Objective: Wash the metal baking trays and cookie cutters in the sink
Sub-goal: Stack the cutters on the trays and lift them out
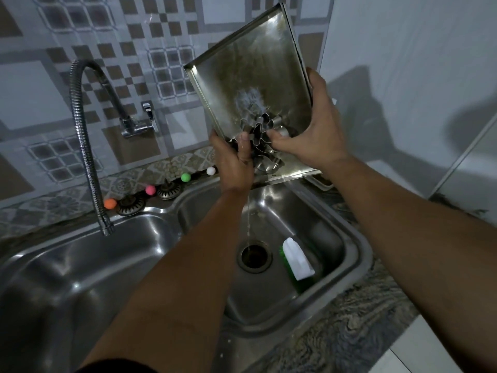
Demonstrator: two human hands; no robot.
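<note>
A metal baking tray [250, 76] is tilted steeply above the right sink basin [330, 232], its lower end toward me. Metal cookie cutters [262, 133] are bunched at that lower end. My left hand [235, 162] grips the tray's lower left corner, thumb pressing on the cutters. My right hand [317, 127] holds the tray's right edge, fingers behind it and thumb reaching onto the cutters. A thin stream of water runs from the tray's lower corner down to the drain [254, 255].
A white and green scrub brush [297, 261] lies in the right basin. The left basin [80, 265] sits below a flexible faucet [83, 146], which runs no water. Two drain strainers [168, 189] and small coloured balls [185, 177] line the back ledge. Another tray's corner [321, 184] shows behind.
</note>
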